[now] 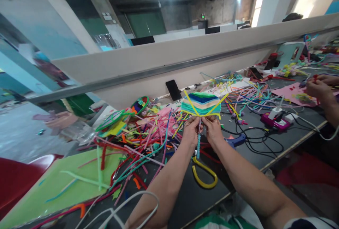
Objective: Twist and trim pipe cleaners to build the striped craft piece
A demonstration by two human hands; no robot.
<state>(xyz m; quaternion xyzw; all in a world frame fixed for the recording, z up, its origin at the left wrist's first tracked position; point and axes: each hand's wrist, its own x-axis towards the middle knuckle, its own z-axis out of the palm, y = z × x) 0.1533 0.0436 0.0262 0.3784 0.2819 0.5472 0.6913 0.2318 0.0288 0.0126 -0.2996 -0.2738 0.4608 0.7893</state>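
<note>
Both hands meet in front of me at the lower edge of a striped pipe-cleaner panel point(204, 104) in blue, green, teal and peach. Two yellow pipe cleaners point(191, 102) slant across it in a V shape. My left hand point(191, 130) is closed in a pinch at the bottom middle of the panel. Beside it, my right hand point(213, 128) pinches the same spot, fingertips nearly touching. A twisted teal strand point(198, 146) hangs below the fingers. Under the hands lies a yellow loop-shaped handle point(206, 186), partly hidden.
Loose pipe cleaners point(156, 126) heap on the left. A green sheet point(79, 183) lies nearer. To the right are a blue glue gun point(236, 140), black cables and a purple power strip point(275, 121). A phone point(173, 90) leans behind. Another person's hand point(319, 89) works far right.
</note>
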